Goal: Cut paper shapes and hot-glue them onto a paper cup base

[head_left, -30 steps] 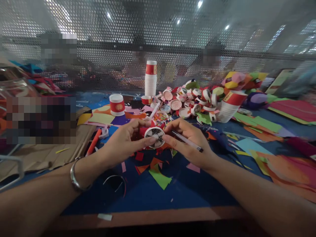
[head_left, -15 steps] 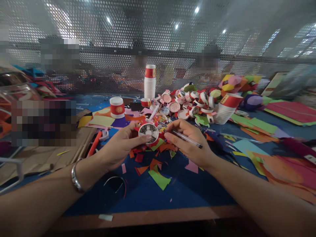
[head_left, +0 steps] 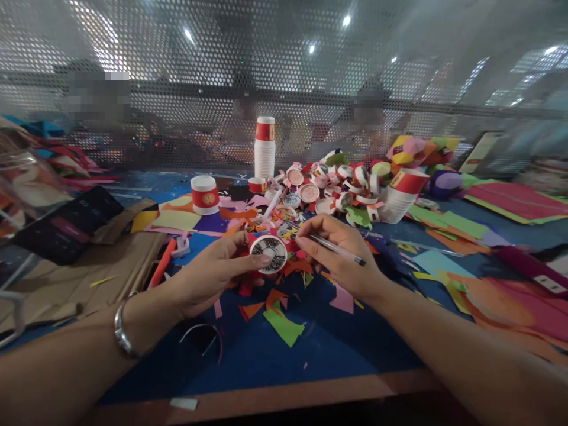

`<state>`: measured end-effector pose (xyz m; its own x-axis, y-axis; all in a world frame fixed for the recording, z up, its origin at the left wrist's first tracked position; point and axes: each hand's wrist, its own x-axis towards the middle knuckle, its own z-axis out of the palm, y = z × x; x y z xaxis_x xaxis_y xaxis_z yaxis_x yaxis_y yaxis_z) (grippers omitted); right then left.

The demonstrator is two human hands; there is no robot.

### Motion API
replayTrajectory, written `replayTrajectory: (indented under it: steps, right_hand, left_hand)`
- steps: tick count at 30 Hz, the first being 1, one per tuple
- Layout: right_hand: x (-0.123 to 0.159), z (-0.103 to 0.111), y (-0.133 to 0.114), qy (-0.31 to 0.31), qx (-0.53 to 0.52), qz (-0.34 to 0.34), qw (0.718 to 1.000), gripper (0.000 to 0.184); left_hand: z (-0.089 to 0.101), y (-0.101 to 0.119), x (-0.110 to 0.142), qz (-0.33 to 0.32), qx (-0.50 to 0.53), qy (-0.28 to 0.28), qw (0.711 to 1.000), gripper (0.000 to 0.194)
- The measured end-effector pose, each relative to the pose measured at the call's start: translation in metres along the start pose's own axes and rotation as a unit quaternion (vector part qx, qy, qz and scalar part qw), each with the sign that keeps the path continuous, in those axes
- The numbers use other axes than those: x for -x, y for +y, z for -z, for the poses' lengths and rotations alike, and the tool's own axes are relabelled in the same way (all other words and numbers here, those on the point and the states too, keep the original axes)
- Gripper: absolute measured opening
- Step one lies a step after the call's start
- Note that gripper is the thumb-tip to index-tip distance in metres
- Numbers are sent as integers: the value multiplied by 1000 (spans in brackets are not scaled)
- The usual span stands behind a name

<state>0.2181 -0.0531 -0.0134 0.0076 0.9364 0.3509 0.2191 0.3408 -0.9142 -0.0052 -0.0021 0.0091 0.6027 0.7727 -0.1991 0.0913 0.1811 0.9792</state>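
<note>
My left hand [head_left: 222,266] is closed on a cut-down paper cup bottom [head_left: 274,247], its thumb pressed on the round white face. Black ink drawing covers that face, and red paper shows around its rim. My right hand [head_left: 339,251] grips a clear pen [head_left: 339,251] between thumb and fingers, just to the right of the cup piece. The pen's dark end points toward my forearm; its other end reaches away from me, apart from the drawn face. Orange and green paper scraps [head_left: 284,324] lie on the blue table below both hands.
Behind my hands rises a heap of cut cup bottoms [head_left: 309,193], between a tall stack of paper cups [head_left: 265,157] and a leaning stack [head_left: 402,198]. One cup [head_left: 205,195] stands left. Cardboard [head_left: 110,290], a red marker [head_left: 162,264] and coloured paper [head_left: 497,302] lie around. A perforated screen [head_left: 288,71] backs the table.
The cup piece in my left hand has come slightly lower and tilted, its drawn face turned a little. My right hand keeps the pen almost in place. The whole view has shifted slightly.
</note>
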Motion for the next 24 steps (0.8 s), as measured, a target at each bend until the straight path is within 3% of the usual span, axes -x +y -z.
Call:
replayTrajectory:
  steps: [5, 9, 13, 18, 24]
  right_hand:
    - [0, 0, 3, 21, 1, -16, 1000, 25]
    - [1, -5, -1, -4, -12, -25, 1000, 24]
    - [1, -10, -4, -30, -38, -18, 999, 20]
    - [1, -10, -3, -53, -58, -26, 997, 22]
    - [3, -10, -10, -54, -81, -49, 994, 27]
  left_hand:
    - [-1, 0, -2, -10, 90, 20, 996, 28]
    - [-6, 0, -2, -11, 127, 14, 992, 24]
    - [-11, -1, -1, -40, 103, 30, 993, 28]
    - [-9, -4, -1, -25, 46, 35, 998, 36]
    - [-8, -3, -1, -49, 53, 35, 997, 36]
